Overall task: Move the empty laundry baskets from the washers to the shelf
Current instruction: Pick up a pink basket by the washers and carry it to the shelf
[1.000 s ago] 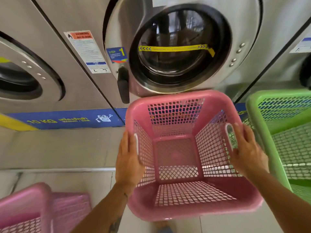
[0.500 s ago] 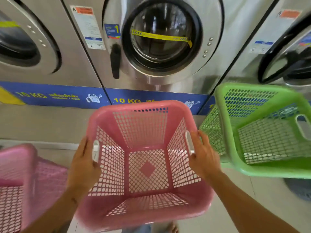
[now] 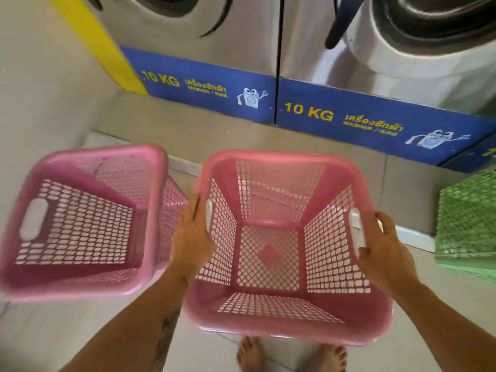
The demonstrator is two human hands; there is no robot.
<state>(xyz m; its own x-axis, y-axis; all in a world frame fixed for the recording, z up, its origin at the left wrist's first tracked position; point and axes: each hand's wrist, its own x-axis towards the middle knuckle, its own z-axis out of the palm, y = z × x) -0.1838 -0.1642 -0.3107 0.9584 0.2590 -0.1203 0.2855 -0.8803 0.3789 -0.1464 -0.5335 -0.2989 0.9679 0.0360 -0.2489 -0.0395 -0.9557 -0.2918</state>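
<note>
A person is carrying one empty pink basket (image 3: pixel 279 253) away from the washers (image 3: pixel 241 36).

Left hand (image 3: pixel 192 237) and right hand (image 3: pixel 383 251) are clamping its side handles, fingers closed over the rims; it is hanging above the tiled floor (image 3: pixel 53 339). A second pink basket (image 3: pixel 80 224) is sitting at nine o'clock, a green basket (image 3: pixel 467 224) at three. No shelf is showing; turning to find it looks the likely next move.

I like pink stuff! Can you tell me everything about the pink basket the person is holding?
The held pink basket looks like shiny plastic, squarish, with a smooth rounded rim and mesh walls and floor full of little holes. A solid diamond marks the floor's middle. It is empty and open-side up. The left hand and right hand grip its two side handle slots. It sits between another pink basket and a green one, above bare feet.
</note>
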